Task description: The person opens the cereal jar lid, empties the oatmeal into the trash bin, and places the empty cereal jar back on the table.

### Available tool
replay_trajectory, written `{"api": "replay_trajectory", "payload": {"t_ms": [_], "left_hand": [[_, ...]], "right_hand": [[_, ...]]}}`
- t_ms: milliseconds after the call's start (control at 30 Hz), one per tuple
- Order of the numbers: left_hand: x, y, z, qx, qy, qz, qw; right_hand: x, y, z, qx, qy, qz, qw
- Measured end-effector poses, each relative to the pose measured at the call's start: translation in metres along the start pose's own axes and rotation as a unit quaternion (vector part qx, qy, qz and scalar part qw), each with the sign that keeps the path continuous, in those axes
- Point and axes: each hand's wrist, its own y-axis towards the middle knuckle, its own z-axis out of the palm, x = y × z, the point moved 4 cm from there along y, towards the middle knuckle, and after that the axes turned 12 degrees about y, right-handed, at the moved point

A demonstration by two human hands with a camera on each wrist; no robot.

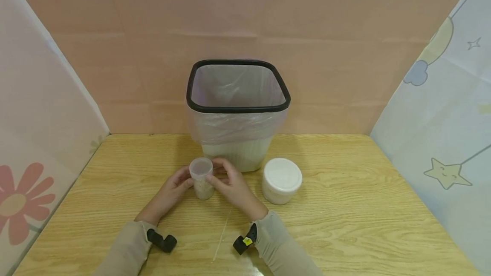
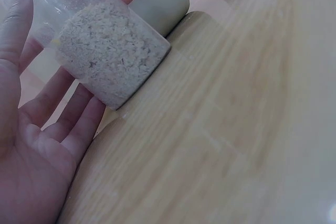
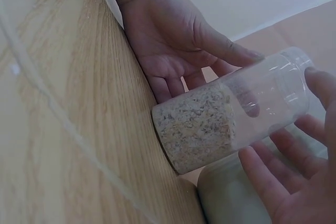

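A clear plastic jar (image 1: 203,186), partly filled with pale, coarse flakes (image 3: 197,121), stands upright on the wooden table. My left hand (image 1: 174,191) holds it from the left, its thumb against the jar's side and its fingers reaching behind. From the right, my right hand (image 1: 235,187) grips the jar near its top; in the right wrist view the thumb (image 3: 320,85) presses by the rim. The jar's top is translucent, and whether a lid covers it I cannot tell. Beside my right hand stands a white round tub (image 1: 281,181) with a white lid.
Behind the jar stands a white bin (image 1: 238,156) with a black rim (image 1: 238,109) and a thin pinkish liner. A thin pale strand (image 1: 221,237) lies on the table (image 1: 345,225) between my forearms. Printed cloth screens (image 1: 433,139) flank the table.
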Motion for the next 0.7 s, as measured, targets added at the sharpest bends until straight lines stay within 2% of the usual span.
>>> {"api": "replay_trajectory", "payload": {"t_ms": [500, 700], "left_hand": [[0.0005, -0.0003, -0.0002, 0.004, -0.003, 0.0, 1.0], [0.0017, -0.0002, -0.0001, 0.005, -0.004, 0.005, 1.0]], "right_hand": [[0.0001, -0.0002, -0.0016, 0.014, -0.029, -0.029, 0.9991], [0.001, -0.0001, -0.0008, 0.013, -0.029, -0.025, 0.9992]]}}
